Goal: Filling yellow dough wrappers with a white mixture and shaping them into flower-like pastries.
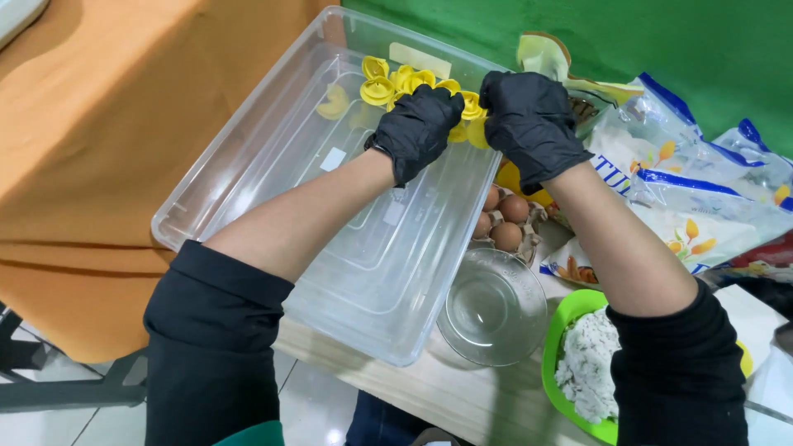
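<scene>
My left hand [417, 128] and my right hand [529, 120], both in black gloves, meet at the far end of the clear plastic box [248, 157]. Between them I hold a yellow rolled piece [472, 124], shaped like a small rose; both hands are closed on it, the left from one side and the right from the other, with the fingers curled around it. I cannot see exactly how the fingertips sit, because the gloves hide them.

The piece is just over the far right edge of the box, touching the other yellow roses [396, 83], which lie in a small group in the far corner. One more lies a little apart [334, 101] on the bottom. The rest of the box is bare.

I judge that I am in the shaping step, pressing or rolling this piece into its form above the box. The next move, I think, calls for a soft grip, so that the petals are not crushed, and for putting it down beside the group without pushing the others.

On the tabletop [413, 388], right of the box, are brown eggs [504, 219] in a carton, an empty glass bowl [493, 310], a green bowl [557, 339] with white crumbly stuff, and bags of flour [702, 190].
</scene>
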